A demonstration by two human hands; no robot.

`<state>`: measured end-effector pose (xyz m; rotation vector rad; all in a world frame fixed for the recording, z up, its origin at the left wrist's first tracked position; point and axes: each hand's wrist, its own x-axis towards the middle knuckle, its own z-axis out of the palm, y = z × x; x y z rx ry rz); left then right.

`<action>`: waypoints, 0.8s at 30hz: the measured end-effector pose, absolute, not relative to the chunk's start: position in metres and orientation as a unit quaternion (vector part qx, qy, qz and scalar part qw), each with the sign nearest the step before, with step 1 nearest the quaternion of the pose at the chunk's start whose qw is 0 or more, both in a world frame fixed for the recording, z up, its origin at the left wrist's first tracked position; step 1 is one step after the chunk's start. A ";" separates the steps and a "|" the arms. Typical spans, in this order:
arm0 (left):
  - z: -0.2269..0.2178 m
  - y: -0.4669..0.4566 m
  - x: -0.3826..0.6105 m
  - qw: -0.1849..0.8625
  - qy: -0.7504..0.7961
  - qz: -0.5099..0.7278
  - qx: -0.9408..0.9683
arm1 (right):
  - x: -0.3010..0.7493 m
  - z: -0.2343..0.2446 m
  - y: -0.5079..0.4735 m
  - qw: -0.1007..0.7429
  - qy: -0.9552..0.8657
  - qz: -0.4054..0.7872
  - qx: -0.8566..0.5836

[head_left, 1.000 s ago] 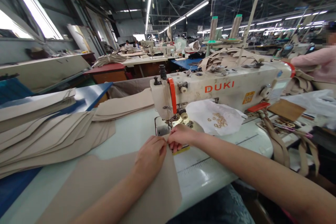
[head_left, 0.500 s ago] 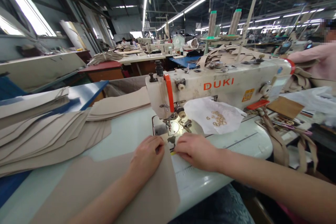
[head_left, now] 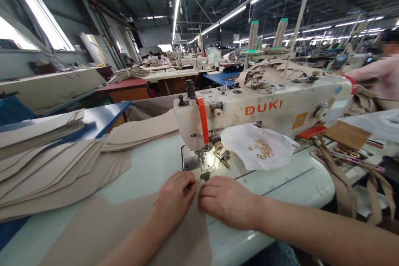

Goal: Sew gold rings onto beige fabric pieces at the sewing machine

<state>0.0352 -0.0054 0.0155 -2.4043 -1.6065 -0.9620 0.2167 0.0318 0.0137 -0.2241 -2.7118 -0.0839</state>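
A large beige fabric piece (head_left: 118, 224) lies flat on the pale sewing table, its narrow far end just in front of the needle area of the sewing machine (head_left: 262, 110). My left hand (head_left: 176, 195) rests on that far end, thumb and fingers pinched together on the fabric. Close beside it, my right hand (head_left: 229, 201) is closed at the fabric's right edge, its fingertips partly hidden. Between both hands and the presser foot (head_left: 202, 158) lies the lit metal needle plate (head_left: 209, 161).
Beige cut pieces (head_left: 56, 170) lie stacked at the left, with another stack (head_left: 140, 131) behind. A white sheet (head_left: 237, 143) holding small gold-coloured rings (head_left: 264, 149) lies under the machine arm. Straps (head_left: 338, 178) hang at the right. A person in pink (head_left: 382, 70) sits beyond.
My right hand has come back from beside the needle plate to the fabric's edge, nearer my left hand. The left hand keeps its hold. The view has shifted slightly.
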 end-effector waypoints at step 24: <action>0.014 -0.002 0.038 0.081 -0.480 -0.315 -0.814 | 0.218 0.006 0.031 0.204 -0.975 0.018 -0.088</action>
